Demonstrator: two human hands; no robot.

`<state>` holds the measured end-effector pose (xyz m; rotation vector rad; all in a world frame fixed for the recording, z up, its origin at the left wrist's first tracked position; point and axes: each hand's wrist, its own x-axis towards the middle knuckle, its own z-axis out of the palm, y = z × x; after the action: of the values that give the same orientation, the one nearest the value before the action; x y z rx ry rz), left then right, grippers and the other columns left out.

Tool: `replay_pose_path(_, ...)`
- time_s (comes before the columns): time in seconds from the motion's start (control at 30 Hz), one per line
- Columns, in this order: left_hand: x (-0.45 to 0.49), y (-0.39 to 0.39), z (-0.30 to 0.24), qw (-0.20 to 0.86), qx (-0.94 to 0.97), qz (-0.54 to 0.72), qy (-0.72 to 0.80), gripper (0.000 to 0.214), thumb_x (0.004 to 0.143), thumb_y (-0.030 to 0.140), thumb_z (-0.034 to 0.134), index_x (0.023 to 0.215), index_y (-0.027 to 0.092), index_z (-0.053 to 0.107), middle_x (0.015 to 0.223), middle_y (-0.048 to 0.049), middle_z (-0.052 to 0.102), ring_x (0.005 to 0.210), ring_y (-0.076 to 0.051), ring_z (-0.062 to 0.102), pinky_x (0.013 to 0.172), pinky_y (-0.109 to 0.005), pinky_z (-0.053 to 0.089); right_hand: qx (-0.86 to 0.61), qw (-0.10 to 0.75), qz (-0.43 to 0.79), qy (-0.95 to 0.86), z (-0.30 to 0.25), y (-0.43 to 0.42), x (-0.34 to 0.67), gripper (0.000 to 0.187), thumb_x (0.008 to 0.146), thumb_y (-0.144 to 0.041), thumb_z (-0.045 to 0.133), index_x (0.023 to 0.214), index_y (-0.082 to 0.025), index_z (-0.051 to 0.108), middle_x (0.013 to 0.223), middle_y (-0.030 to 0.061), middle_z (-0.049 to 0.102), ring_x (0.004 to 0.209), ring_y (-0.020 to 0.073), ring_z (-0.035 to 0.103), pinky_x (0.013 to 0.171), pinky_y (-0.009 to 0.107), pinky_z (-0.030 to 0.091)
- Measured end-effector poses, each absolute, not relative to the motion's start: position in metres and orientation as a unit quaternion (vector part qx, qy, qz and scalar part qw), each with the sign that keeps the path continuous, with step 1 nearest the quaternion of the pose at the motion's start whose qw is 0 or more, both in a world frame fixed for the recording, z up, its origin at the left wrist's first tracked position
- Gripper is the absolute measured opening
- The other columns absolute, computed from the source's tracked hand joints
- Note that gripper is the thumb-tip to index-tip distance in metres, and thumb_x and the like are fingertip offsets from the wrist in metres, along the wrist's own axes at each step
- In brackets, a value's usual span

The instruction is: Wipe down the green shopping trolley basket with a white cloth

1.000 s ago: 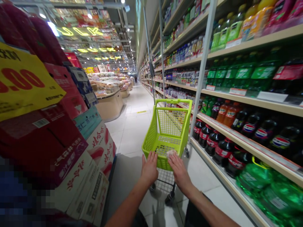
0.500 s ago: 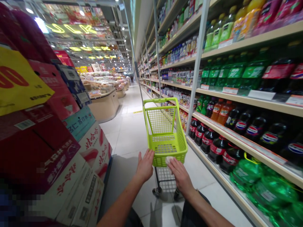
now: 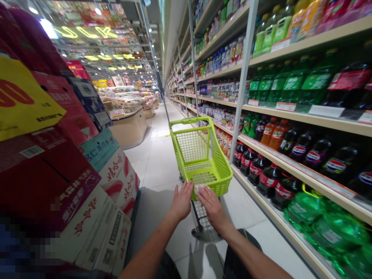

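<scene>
A lime-green shopping cart (image 3: 222, 183) stands in front of me, its basket holding nothing that I can see. My left hand (image 3: 182, 201) rests with outstretched fingers at the near left corner of the basket. Against the near rim, just right of that corner, my right hand (image 3: 211, 207) presses a crumpled white wipe (image 3: 198, 188), partly covered by its fingers. The two hands are close together. A long thin pole (image 3: 159, 83) rises from the cart's far left side.
Drink shelves (image 3: 319, 116) with many bottles line the right side. Stacked drink cartons (image 3: 114, 170) and a yellow price sign (image 3: 26, 99) stand close on the left. Pale floor tiles (image 3: 158, 170) run ahead past a rounded display counter (image 3: 128, 131).
My right hand has moved left along the near rim with the wipe, closer to my left hand. The cart has swivelled, its far end and pole shifting left.
</scene>
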<state>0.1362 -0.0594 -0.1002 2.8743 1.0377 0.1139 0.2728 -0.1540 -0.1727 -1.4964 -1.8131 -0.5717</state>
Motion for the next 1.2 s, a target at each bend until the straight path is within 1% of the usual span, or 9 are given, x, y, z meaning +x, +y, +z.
replay_pose_path(0.13,0.135,-0.058,-0.095,0.084,0.938,0.041,0.334,0.075,0.058,0.000,0.036,0.132,0.015,0.029,0.142,-0.0044,0.025,0.132,-0.020,0.015,0.105,-0.053,0.004,-0.613,0.330,-0.186,-0.693,-0.195,-0.156,0.278,0.039,0.078,-0.002,0.034,0.101,-0.015,0.062,0.104,0.0108,0.064,0.110,0.0223,0.050,0.084,0.044,0.048)
replay_pose_path(0.27,0.135,-0.067,-0.099,0.202,0.886,0.183,0.374,0.065,0.060,0.000,0.038,0.124,0.013,0.039,0.137,-0.0096,0.035,0.128,-0.019,0.025,0.106,-0.047,0.010,-0.618,0.397,-0.138,-0.664,-0.184,-0.169,0.286,0.043,0.077,-0.003,0.035,0.111,-0.017,0.057,0.116,0.0088,0.057,0.116,0.0221,0.044,0.092,0.045,0.043)
replay_pose_path(0.4,0.149,-0.096,-0.113,0.498,0.683,0.311,0.435,0.043,0.070,0.015,0.046,0.113,0.017,0.048,0.120,-0.0091,0.053,0.110,-0.019,0.047,0.092,-0.035,0.036,-0.601,0.512,-0.092,-0.607,-0.146,-0.174,0.282,0.046,0.078,-0.007,0.036,0.119,-0.020,0.050,0.124,0.0071,0.050,0.120,0.0191,0.040,0.098,0.042,0.038)
replay_pose_path(0.53,0.168,-0.128,-0.119,0.766,0.452,0.269,0.369,0.043,0.067,0.038,0.060,0.105,0.019,0.054,0.100,-0.0066,0.062,0.087,-0.017,0.058,0.073,-0.027,0.042,-0.616,0.563,-0.047,-0.549,-0.142,-0.174,0.268,0.046,0.078,-0.008,0.035,0.120,-0.020,0.048,0.120,0.0080,0.053,0.113,0.0175,0.047,0.094,0.038,0.042)
replay_pose_path(0.63,0.172,-0.138,-0.116,0.811,0.417,0.253,0.323,0.043,0.060,0.040,0.066,0.093,0.015,0.059,0.085,-0.0053,0.064,0.074,-0.015,0.058,0.067,-0.024,0.041,-0.634,0.523,-0.052,-0.567,-0.155,-0.180,0.260,0.045,0.080,-0.012,0.036,0.123,-0.019,0.045,0.124,0.0095,0.049,0.117,0.0196,0.044,0.095,0.040,0.041)
replay_pose_path(0.77,0.163,-0.135,-0.114,0.840,0.415,0.180,0.298,0.042,0.065,0.048,0.058,0.093,0.016,0.060,0.089,-0.0054,0.064,0.082,-0.017,0.057,0.070,-0.026,0.040,-0.611,0.428,-0.076,-0.662,-0.167,-0.193,0.258,0.055,0.077,-0.021,0.047,0.130,-0.015,0.035,0.135,0.0121,0.035,0.127,0.0268,0.027,0.099,0.049,0.034)
replay_pose_path(0.93,0.160,-0.122,-0.109,0.700,0.623,0.110,0.331,0.039,0.078,0.044,0.040,0.106,0.020,0.055,0.105,-0.0061,0.061,0.099,-0.021,0.053,0.085,-0.038,0.038,-0.569,0.432,-0.165,-0.680,-0.161,-0.186,0.280,0.054,0.079,-0.006,0.034,0.132,-0.021,0.033,0.129,0.0079,0.045,0.126,0.0215,0.029,0.095,0.045,0.040)
replay_pose_path(1.07,0.169,-0.105,-0.098,0.349,0.836,0.207,0.371,0.046,0.072,0.020,0.041,0.116,0.012,0.049,0.128,-0.0113,0.045,0.122,-0.020,0.034,0.103,-0.038,0.022,-0.581,0.446,-0.255,-0.631,-0.153,-0.161,0.307,0.049,0.081,-0.004,0.035,0.126,-0.023,0.042,0.127,0.0080,0.048,0.128,0.0240,0.025,0.097,0.052,0.035)
replay_pose_path(1.2,0.168,-0.091,-0.098,0.088,0.919,0.123,0.364,0.060,0.069,0.015,0.040,0.128,0.012,0.035,0.141,-0.0106,0.028,0.130,-0.022,0.020,0.106,-0.047,0.013,-0.562,0.385,-0.265,-0.682,-0.183,-0.154,0.317,0.035,0.084,-0.009,0.038,0.111,-0.021,0.056,0.116,0.0071,0.058,0.126,0.0210,0.031,0.092,0.047,0.041)
